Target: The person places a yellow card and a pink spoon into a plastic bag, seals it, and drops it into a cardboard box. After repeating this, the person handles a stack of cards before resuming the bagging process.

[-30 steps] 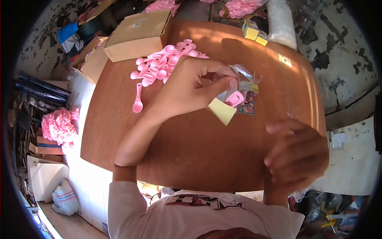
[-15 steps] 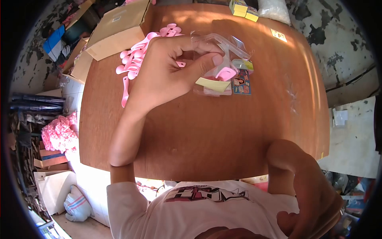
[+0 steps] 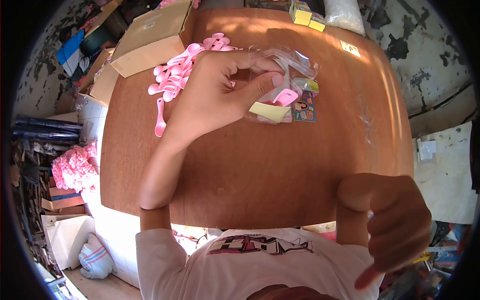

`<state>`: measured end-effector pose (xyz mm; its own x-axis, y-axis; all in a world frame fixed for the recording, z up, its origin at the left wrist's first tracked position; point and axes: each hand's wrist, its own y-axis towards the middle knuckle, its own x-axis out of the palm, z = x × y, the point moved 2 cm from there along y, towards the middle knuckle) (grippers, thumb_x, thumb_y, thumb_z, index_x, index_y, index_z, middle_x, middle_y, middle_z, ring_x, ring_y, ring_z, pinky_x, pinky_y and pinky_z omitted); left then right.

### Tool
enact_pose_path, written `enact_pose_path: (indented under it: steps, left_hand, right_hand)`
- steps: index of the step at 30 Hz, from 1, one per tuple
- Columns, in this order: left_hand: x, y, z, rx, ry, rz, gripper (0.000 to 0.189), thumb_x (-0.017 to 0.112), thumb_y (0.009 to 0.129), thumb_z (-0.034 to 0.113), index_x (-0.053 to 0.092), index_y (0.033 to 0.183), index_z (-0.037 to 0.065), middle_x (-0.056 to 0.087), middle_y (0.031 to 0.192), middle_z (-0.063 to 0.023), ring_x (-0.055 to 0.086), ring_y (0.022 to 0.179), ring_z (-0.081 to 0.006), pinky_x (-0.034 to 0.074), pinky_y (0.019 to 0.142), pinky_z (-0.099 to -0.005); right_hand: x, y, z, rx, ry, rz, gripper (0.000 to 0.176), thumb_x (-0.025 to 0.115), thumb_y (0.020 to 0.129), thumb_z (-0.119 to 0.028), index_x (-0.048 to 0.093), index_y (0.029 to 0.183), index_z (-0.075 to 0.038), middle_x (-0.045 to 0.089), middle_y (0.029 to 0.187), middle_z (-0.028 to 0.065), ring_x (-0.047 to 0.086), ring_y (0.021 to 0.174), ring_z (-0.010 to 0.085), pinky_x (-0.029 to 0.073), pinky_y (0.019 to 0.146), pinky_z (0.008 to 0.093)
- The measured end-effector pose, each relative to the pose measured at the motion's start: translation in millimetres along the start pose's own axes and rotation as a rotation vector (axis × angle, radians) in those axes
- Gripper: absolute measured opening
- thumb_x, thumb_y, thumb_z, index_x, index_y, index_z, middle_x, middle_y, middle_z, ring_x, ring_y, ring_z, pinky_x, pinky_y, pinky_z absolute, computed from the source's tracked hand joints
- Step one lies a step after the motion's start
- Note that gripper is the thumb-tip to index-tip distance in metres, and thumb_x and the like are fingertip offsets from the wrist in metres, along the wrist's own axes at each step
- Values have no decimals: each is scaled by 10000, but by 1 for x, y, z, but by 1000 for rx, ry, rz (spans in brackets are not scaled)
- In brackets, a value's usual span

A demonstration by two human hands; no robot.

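Brown table (image 3: 260, 170) w/ pink spoon pile (image 3: 172, 75) far left: left hand (image 3: 215, 100) pinches clear bag (image 3: 295, 60) w/ pink scoop (image 3: 286, 96) & yellow slip (image 3: 270, 111), prob. mid-bagging; right hand (image 3: 400, 225) curled off near edge, grip unclear; sealing would need both hands.

a brown wooden table (image 3: 260, 170) carries a cardboard box (image 3: 150, 37), pink spoons (image 3: 170, 80) and yellow packets (image 3: 305, 15).
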<state>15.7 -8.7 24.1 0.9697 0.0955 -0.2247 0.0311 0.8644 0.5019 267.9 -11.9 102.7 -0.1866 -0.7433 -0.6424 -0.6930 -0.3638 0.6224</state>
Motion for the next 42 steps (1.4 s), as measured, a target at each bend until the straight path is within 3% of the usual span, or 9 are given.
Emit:
enact_pose_path:
  steps: [2, 4, 6, 12, 15, 18, 25, 28, 42]
  left_hand:
    - [-1, 1, -1, 6, 4, 10, 128, 644, 903, 20, 708, 993, -46, 709, 838, -63, 671, 765, -92, 565, 601, -228]
    - [-1, 0, -1, -110, 122, -38, 128, 657, 902, 14, 707, 1003, -47, 710, 905, -52, 642, 790, -79, 543, 719, -219]
    - [4, -1, -9, -88, 91, -34, 132, 662, 895, 32, 711, 995, -39, 716, 882, -68, 657, 781, -89, 553, 690, -235]
    - [16, -1, 4, -108, 140, -73, 181, 703, 878, 81, 705, 1016, -36, 721, 897, -93, 668, 783, -107, 560, 692, -256]
    - [17, 2, -4, -10, 109, -81, 192, 681, 897, 48, 696, 1065, -45, 711, 892, -65, 658, 821, -95, 538, 735, -221]
    - [17, 1, -11, -69, -97, -26, 198, 674, 906, 50, 691, 1080, -43, 715, 913, -72, 664, 847, -110, 537, 762, -233]
    - [21, 0, -10, -4, -218, 20, 206, 655, 918, 35, 680, 1108, -41, 715, 949, -82, 664, 843, -111, 545, 770, -242]
    - [23, -1, -6, -45, -239, 50, 210, 643, 925, 28, 675, 1121, -41, 715, 931, -83, 665, 811, -102, 550, 701, -230]
    - [20, -7, 13, -37, 216, -67, 353, 668, 851, -12, 632, 1200, -42, 713, 815, -76, 641, 736, -61, 508, 594, -193]
  right_hand:
    - [-13, -11, 15, 193, -142, -67, 465, 873, 700, -345, 472, 562, -155, 425, 522, -75, 317, 396, 40, 177, 386, 233]
    - [-30, -17, 29, 506, -265, -66, 419, 875, 680, -361, 549, 599, -111, 473, 542, -48, 398, 430, 61, 275, 409, 248]
    - [-24, -13, 45, 715, -411, 460, 394, 867, 682, -357, 617, 684, -53, 564, 619, 20, 532, 522, 110, 384, 481, 273]
    - [-12, -1, 105, 620, -814, 469, 174, 781, 789, -120, 677, 854, 3, 660, 732, 60, 642, 647, 126, 449, 520, 266]
    - [-13, -2, 103, 675, -506, 735, 101, 694, 884, -93, 681, 860, 5, 681, 818, 44, 583, 663, 81, 450, 619, 227]
    - [-15, 8, 84, 860, -578, 523, 111, 674, 903, -86, 681, 855, 14, 677, 787, 35, 570, 665, 50, 438, 608, 202]
    - [-18, 3, 90, 885, -408, 688, 65, 695, 875, -57, 685, 850, 2, 665, 795, 26, 585, 710, 68, 449, 632, 214]
    - [-22, 7, 89, 587, -731, 703, 70, 729, 776, -29, 701, 839, -44, 633, 803, 37, 597, 685, 140, 473, 584, 255]
    - [-9, 9, 94, 377, -1303, 295, 139, 742, 678, -109, 641, 769, -80, 565, 806, -13, 554, 713, 168, 476, 558, 305]
